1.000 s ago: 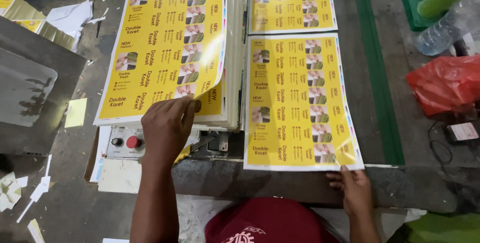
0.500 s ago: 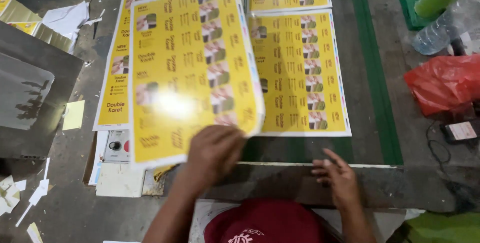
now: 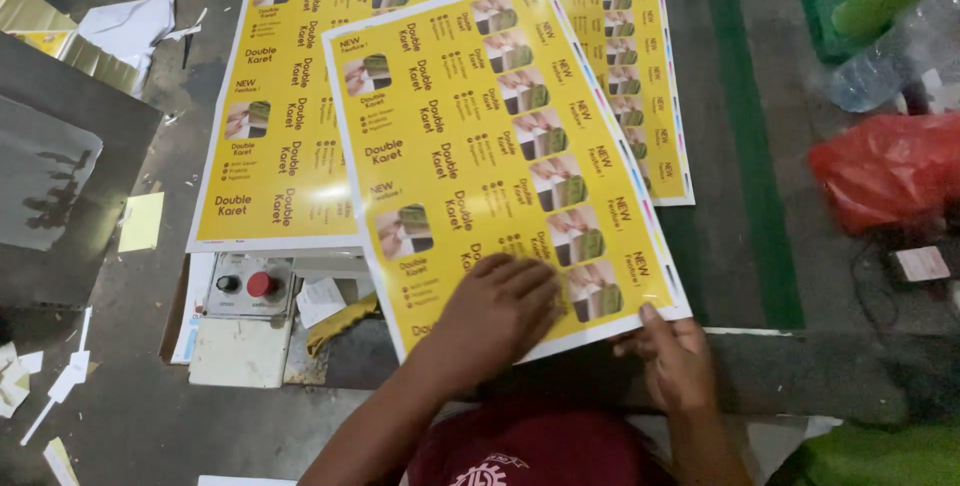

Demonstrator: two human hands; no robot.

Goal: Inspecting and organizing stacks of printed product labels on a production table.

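— Where was the yellow printed sheet (image 3: pixel 500 156)?

— Tilted above the desk (image 3: pixel 740 146), over a flat sheet (image 3: pixel 275 116) at left and another sheet (image 3: pixel 635 86) at right. The left hand (image 3: pixel 497 316) pressed on its near edge, fingers close together; the right hand (image 3: pixel 672 358) pinched the corner from below.

— What looked risky?

— The limp sheet could have buckled or creased, or slid askew onto the control box (image 3: pixel 245 291).

— Anything unclear?

— The red bag (image 3: pixel 885 181) was blurred, and the right fingers were partly hidden under the paper.
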